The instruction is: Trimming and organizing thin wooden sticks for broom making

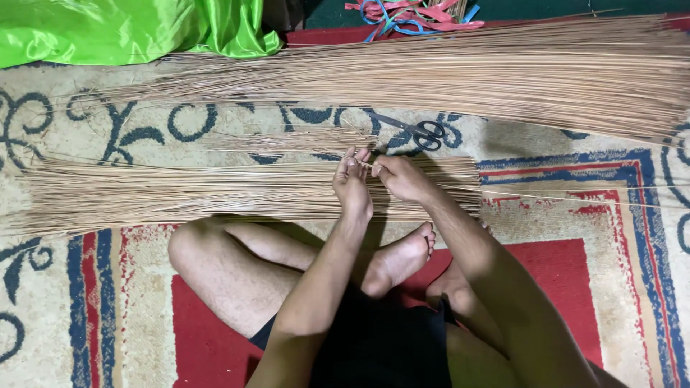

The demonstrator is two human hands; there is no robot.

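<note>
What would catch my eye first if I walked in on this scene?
Long bundles of thin tan sticks spread across the patterned carpet, with a larger heap behind. At the centre, the left hand and right hand pinch a single stick. Black scissors lie just beyond.

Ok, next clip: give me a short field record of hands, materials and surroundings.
Posture: seated cross-legged on patterned rug
Left hand: fingertips pinching a thin stick
Right hand: pinching the same stick
Near bundle: thin sticks under the hands
Far bundle: larger pile
Scissors: black, between the bundles
Green cloth: top left
</note>
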